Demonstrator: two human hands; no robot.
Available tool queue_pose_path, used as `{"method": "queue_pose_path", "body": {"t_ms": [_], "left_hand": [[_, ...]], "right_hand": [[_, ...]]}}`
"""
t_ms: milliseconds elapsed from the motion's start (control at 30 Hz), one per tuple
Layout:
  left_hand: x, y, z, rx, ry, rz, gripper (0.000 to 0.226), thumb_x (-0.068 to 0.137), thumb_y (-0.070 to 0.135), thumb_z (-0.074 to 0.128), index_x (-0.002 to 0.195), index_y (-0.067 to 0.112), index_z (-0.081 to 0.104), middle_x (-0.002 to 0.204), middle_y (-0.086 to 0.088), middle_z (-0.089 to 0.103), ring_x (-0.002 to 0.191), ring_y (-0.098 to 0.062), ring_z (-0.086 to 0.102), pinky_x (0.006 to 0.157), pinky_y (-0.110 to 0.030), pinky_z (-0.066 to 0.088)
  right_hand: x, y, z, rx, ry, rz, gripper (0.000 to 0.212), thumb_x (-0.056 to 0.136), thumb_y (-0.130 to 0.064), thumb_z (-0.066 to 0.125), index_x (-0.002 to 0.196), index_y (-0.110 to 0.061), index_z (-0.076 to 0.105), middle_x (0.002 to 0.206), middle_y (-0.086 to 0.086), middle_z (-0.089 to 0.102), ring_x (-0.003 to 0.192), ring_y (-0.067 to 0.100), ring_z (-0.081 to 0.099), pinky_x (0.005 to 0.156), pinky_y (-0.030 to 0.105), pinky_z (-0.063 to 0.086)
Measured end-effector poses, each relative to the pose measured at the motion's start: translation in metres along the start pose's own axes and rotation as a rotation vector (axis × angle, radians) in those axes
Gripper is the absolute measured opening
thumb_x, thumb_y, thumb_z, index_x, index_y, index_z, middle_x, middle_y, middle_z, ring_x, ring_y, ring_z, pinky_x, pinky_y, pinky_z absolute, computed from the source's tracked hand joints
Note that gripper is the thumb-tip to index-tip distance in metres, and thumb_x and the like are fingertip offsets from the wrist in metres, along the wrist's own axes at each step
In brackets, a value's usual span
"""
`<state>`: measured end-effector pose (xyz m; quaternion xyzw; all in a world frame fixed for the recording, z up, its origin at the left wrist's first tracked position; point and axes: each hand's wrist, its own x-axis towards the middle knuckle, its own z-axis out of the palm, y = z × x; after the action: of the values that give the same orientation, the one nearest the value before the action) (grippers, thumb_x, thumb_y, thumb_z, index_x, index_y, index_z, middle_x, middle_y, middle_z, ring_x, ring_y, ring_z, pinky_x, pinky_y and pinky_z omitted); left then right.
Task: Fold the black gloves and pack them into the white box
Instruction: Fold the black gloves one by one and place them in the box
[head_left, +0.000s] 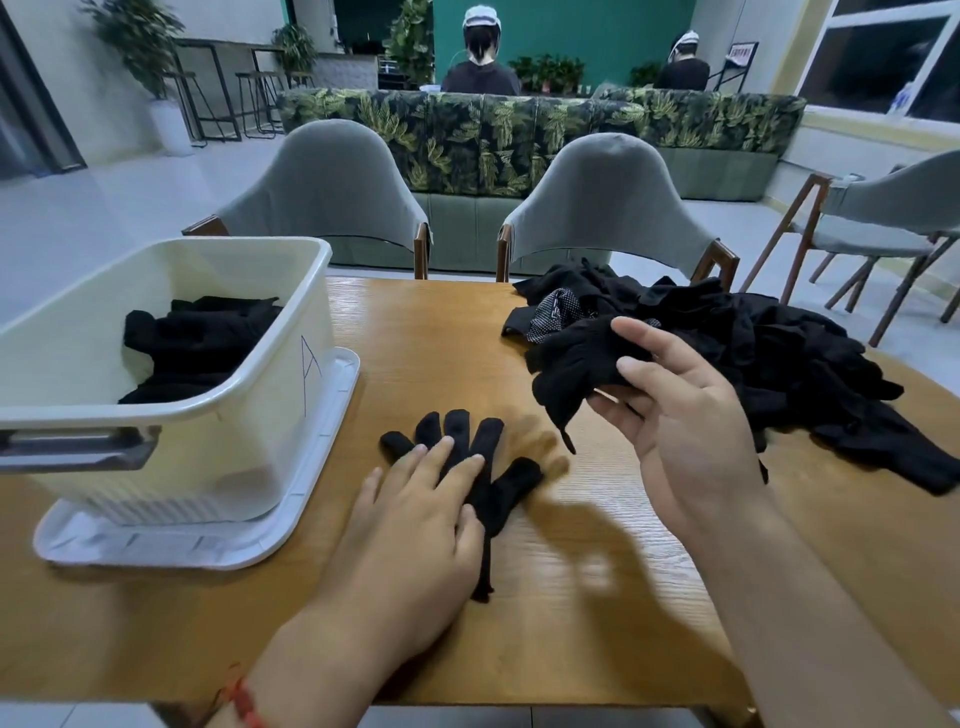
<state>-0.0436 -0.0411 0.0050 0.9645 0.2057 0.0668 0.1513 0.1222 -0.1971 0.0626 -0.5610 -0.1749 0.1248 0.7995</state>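
Palm down and spread wide, the left hand (415, 519) presses on 1 flat glove (460, 428), holding nothing. The glove's 5 fingers fan out beyond the fingertips and its cuff runs back under the palm. Just to the right of that hand, the right hand (685, 415) hangs above the table (571, 571), thumb and fingers curled round a second glove (571, 364), which droops in loose folds from the grip.

Beyond and to the right of the right hand lies a tangled pile (779, 353) of more black gloves. Well to the left of the left hand stands the white box (171, 415), set on its lid (322, 467), with packed gloves (197, 338) already lying inside.

The gloves look like thin knit: light, limp and easily creased, with no stiffness of their own and nothing fragile about them. They seem unlikely to slip on the wood, but a fold probably springs open unless pressed. A fair judgement is that the second glove is best laid on the first and the 2 taken at the cuff and the fingertips, with the flat of the hand keeping each fold down.
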Motion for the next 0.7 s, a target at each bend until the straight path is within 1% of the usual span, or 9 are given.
{"method": "queue_pose_path", "body": {"t_ms": [67,200,300,367,433,500,567,633,700], "left_hand": [[0.001,-0.008,-0.003,0.004,0.029,0.026,0.061,0.099,0.048,0.020,0.160,0.048,0.030,0.171,0.024,0.016,0.159,-0.001,0.001,0.132,-0.039,0.004],[-0.001,-0.020,-0.005,0.006,-0.017,0.062,0.051,0.109,0.053,0.029,0.160,0.053,0.024,0.170,0.030,0.013,0.158,0.005,-0.002,0.132,-0.038,0.002],[-0.004,-0.018,-0.004,0.023,0.014,0.062,0.053,0.108,0.058,0.025,0.161,0.052,0.024,0.171,0.029,0.013,0.159,0.003,-0.002,0.132,-0.038,0.003],[-0.004,-0.017,-0.003,0.031,0.028,0.062,0.056,0.104,0.062,0.021,0.160,0.052,0.025,0.171,0.028,0.013,0.159,0.002,-0.002,0.132,-0.038,0.003],[-0.003,-0.018,-0.001,0.005,0.043,0.045,0.055,0.105,0.063,0.026,0.159,0.053,0.027,0.172,0.025,0.013,0.160,-0.001,-0.003,0.131,-0.038,0.002],[-0.002,-0.019,0.001,-0.004,0.052,0.014,0.057,0.104,0.067,0.030,0.159,0.054,0.025,0.174,0.019,0.011,0.161,-0.007,-0.007,0.132,-0.041,0.000],[-0.001,-0.023,0.001,0.008,0.043,-0.020,0.066,0.099,0.074,0.027,0.161,0.053,0.017,0.176,0.013,0.005,0.162,-0.012,-0.010,0.132,-0.044,-0.001],[0.001,-0.025,0.001,0.011,0.023,-0.037,0.074,0.097,0.079,0.026,0.163,0.051,0.011,0.177,0.009,-0.001,0.162,-0.012,-0.012,0.132,-0.044,-0.004],[0.002,-0.026,0.001,0.007,0.020,-0.047,0.078,0.096,0.081,0.028,0.164,0.049,0.010,0.177,0.008,-0.003,0.162,-0.011,-0.013,0.132,-0.043,-0.005]], "right_hand": [[0.001,0.001,0.000,0.021,0.033,-0.004,0.034,0.105,0.003,0.055,0.128,-0.015,0.072,0.119,0.009,0.078,0.105,0.025,0.076,0.088,0.037,0.061],[0.004,0.002,0.006,0.109,0.062,0.019,0.037,0.104,0.005,0.054,0.130,-0.014,0.072,0.122,0.010,0.078,0.110,0.028,0.076,0.088,0.033,0.062],[0.000,0.001,0.019,0.161,-0.078,0.093,0.052,0.101,0.008,0.039,0.138,-0.013,0.069,0.129,0.013,0.075,0.112,0.031,0.076,0.090,0.036,0.062],[-0.006,0.002,0.033,0.152,-0.231,0.109,0.068,0.096,0.013,0.031,0.152,-0.017,0.057,0.145,0.009,0.067,0.123,0.032,0.071,0.099,0.043,0.059],[-0.010,0.008,0.045,0.125,-0.349,0.104,0.084,0.093,0.020,0.028,0.163,-0.024,0.040,0.163,-0.003,0.049,0.134,0.028,0.065,0.110,0.050,0.054],[-0.012,0.015,0.049,0.020,-0.394,0.097,0.095,0.092,0.024,0.029,0.167,-0.035,0.030,0.163,-0.020,0.041,0.138,0.019,0.062,0.114,0.051,0.050],[-0.013,0.024,0.048,-0.132,-0.396,0.111,0.096,0.095,0.024,0.035,0.166,-0.040,0.029,0.153,-0.031,0.048,0.135,0.011,0.063,0.113,0.047,0.051],[-0.017,0.029,0.042,-0.338,-0.376,0.075,0.086,0.099,0.018,0.044,0.164,-0.039,0.036,0.149,-0.031,0.054,0.127,0.004,0.067,0.108,0.044,0.056],[-0.022,0.033,0.034,-0.649,-0.287,-0.080,0.073,0.101,0.005,0.060,0.155,-0.042,0.049,0.130,-0.035,0.066,0.112,-0.006,0.069,0.096,0.032,0.061]]}}
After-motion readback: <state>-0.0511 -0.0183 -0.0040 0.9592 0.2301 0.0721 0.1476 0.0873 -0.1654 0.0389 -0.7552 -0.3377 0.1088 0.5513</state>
